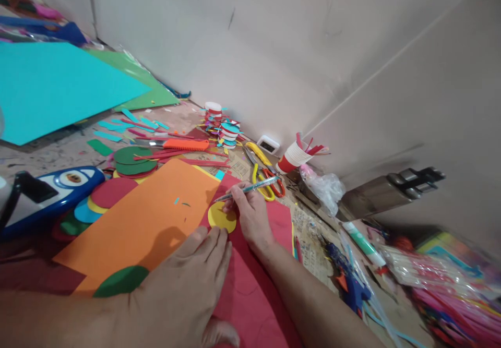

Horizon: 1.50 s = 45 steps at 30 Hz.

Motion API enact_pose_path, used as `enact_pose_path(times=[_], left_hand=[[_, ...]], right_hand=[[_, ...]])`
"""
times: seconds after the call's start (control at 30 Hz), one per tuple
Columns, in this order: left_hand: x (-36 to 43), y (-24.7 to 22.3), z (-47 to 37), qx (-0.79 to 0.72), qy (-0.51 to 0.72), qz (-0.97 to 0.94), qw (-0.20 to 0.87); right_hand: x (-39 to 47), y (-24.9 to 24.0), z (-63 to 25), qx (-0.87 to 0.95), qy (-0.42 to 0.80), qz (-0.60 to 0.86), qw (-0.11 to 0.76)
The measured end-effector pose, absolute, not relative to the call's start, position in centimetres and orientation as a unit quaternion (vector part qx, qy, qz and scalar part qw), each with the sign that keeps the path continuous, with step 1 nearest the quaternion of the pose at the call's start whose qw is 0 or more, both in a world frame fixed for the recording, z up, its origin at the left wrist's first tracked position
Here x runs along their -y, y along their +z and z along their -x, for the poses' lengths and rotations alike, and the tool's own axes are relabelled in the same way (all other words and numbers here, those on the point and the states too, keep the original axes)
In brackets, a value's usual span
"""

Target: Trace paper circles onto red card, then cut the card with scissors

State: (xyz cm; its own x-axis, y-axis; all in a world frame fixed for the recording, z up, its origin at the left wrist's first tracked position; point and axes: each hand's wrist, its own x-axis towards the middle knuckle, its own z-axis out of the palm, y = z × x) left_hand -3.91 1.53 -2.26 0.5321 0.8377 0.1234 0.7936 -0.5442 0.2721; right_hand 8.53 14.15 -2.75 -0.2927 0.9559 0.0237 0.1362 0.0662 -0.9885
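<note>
My right hand point(251, 215) grips a slim pen point(250, 188) with its tip at the upper edge of a yellow paper circle point(221, 217). That circle lies on a red paper sheet point(254, 280). My left hand point(183, 285) lies flat, fingers together, pressing down on the red sheet and the edge of an orange sheet point(148, 220), its fingertips just below the yellow circle. A green paper piece point(122, 281) pokes out by my left wrist.
Scissors point(268, 173), an orange utility knife point(183, 144), green circles point(133, 161), paper strips, decorated cups point(225, 129), a red-and-white cup point(293, 157), a blue glue gun point(350, 280), a glue stick point(362, 243) and large cyan point(50, 87) and green sheets surround the work. A wall stands behind.
</note>
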Motion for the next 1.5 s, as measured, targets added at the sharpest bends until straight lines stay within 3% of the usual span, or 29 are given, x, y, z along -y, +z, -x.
enact_pose_path(times=[0.5, 0.9, 1.2, 1.5], left_hand=[[-1.9, -1.8, 4.4, -0.476, 0.072, -0.871, 0.097], [-2.0, -1.0, 4.0, -0.512, 0.062, -0.856, 0.046], [-1.9, -1.4, 3.9, -0.488, 0.077, -0.869, 0.004], [-1.7, -0.8, 4.1, -0.469, 0.101, -0.877, -0.028]], right_hand=[[-13.9, -3.1, -8.7, 0.626, 0.532, 0.424, 0.382], [-15.3, -3.5, -9.1, 0.446, 0.573, 0.4, 0.559], [-13.4, -2.4, -9.3, 0.674, 0.508, 0.353, 0.404], [-13.1, -2.4, -9.1, 0.783, 0.362, 0.36, 0.355]])
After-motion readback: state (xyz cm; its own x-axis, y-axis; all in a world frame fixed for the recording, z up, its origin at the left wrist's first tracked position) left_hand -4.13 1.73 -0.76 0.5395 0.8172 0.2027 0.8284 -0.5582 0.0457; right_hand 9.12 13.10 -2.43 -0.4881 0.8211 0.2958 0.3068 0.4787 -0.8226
